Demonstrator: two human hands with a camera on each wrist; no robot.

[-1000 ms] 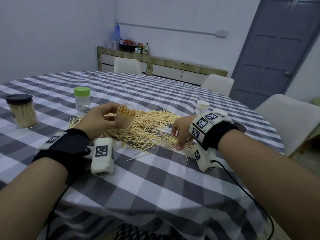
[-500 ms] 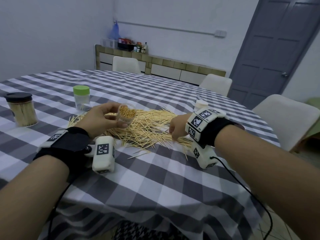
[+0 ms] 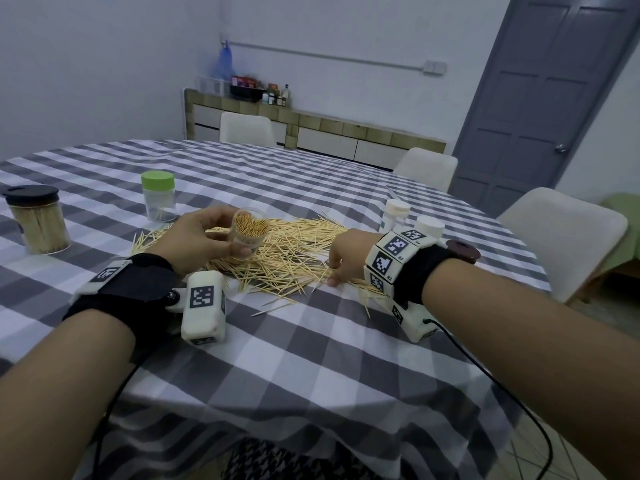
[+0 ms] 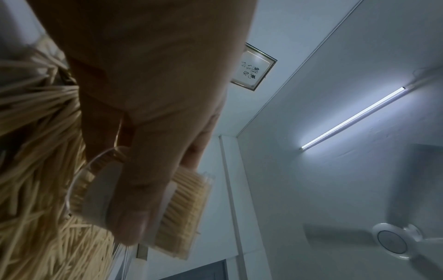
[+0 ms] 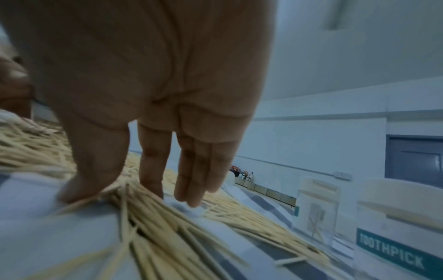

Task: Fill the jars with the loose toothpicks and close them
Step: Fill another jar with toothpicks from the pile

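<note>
My left hand [image 3: 235, 233] grips a small clear jar [image 3: 250, 230], open and packed with toothpicks, tilted toward me just above the loose toothpick pile [image 3: 287, 251] on the checked tablecloth. In the left wrist view the fingers [image 4: 134, 189] wrap the jar [image 4: 184, 214], with the pile [image 4: 31, 170] behind. My right hand [image 3: 337, 268] rests on the pile's right edge. There, the thumb and straight fingers [image 5: 153, 180] press on a bunch of toothpicks [image 5: 155, 227] on the cloth.
A green-lidded jar [image 3: 158, 197], nearly empty, and a full black-lidded jar [image 3: 36, 220] stand at the left. Two white-capped jars [image 3: 396, 216] [image 3: 429, 228] and a dark lid [image 3: 462, 251] sit beyond my right wrist. White chairs [image 3: 561, 237] ring the table.
My right hand has slid a little along the pile's near right edge and now presses down on toothpicks. The left hand keeps the jar in about the same place.
</note>
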